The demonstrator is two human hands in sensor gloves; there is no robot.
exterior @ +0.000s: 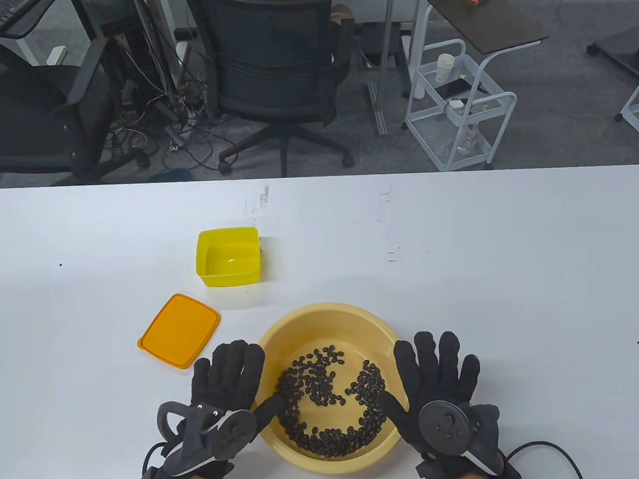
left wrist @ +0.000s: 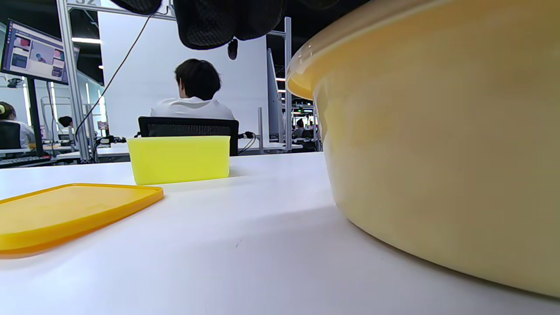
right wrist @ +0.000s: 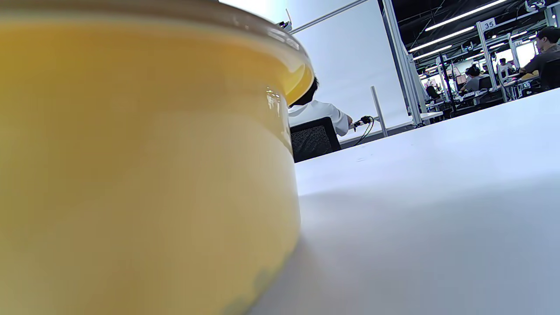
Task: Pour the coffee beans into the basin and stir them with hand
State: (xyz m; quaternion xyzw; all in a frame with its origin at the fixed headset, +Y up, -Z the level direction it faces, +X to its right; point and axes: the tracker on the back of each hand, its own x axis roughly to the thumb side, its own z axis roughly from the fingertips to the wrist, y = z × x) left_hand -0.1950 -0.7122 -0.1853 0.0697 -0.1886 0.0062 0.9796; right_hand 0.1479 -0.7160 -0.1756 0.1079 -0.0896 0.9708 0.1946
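Observation:
The tan basin stands near the table's front edge with several dark coffee beans spread across its bottom. My left hand lies by the basin's left side, fingers straight; its thumb reaches over the rim. My right hand lies by the right side the same way, thumb over the rim. Neither hand holds anything. In the left wrist view the basin wall fills the right half and my fingertips hang at the top. The right wrist view shows only the basin wall close up.
An empty yellow box sits behind the basin to the left. Its orange lid lies flat just beyond my left hand. Office chairs and a white cart stand past the table's far edge.

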